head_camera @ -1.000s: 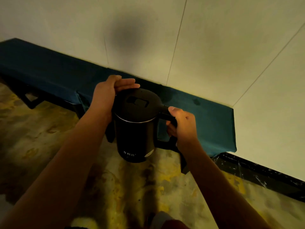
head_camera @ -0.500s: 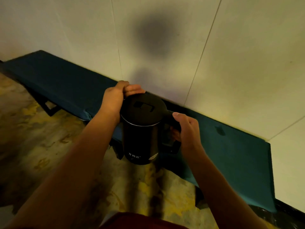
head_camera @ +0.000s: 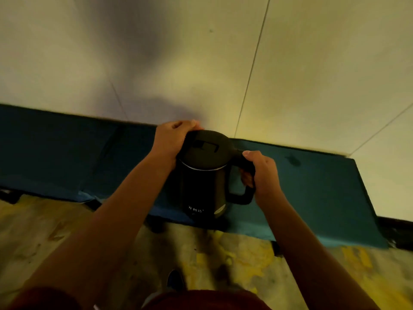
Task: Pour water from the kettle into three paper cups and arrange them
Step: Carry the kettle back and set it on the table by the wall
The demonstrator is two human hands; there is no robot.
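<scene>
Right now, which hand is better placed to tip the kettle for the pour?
Right hand: its fingers wrap the handle of the kettle. The left hand only cups the lid edge, better for steadying.

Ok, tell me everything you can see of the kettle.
The kettle is black and cylindrical, with a matte domed lid that is closed, a thin silvery band under the lid, and small white lettering low on its side. It stands upright over the near edge of the blue-covered table; whether its base rests there is unclear. A looped black handle points right. The right hand grips that handle, and the left hand holds the lid's far left edge.
</scene>
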